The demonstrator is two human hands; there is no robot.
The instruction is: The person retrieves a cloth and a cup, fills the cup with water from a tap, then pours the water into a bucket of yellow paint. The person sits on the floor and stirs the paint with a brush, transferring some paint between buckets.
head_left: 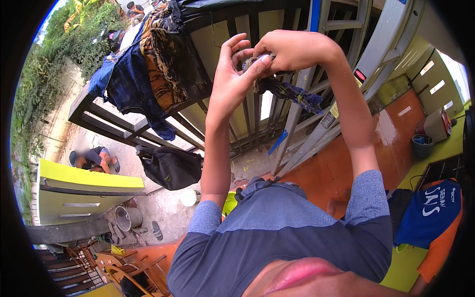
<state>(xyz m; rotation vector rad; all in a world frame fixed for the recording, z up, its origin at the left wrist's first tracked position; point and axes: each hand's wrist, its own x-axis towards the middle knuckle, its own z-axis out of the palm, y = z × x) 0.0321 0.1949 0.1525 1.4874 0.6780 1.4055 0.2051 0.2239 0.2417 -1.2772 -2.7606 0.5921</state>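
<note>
Two-tone shirt lies nearest; beyond, the right hand grips a twisted cloth, left hand loosely spread against it; likely soft, light, best held by bunched folds.

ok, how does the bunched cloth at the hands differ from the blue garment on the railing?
Shape: the bunched cloth is gathered into a narrow strand; the blue garment hangs spread out.
Support: the bunched cloth is gripped by the right hand; the blue garment drapes over the railing.
Shared: both are fabric showing dark blue.
</note>
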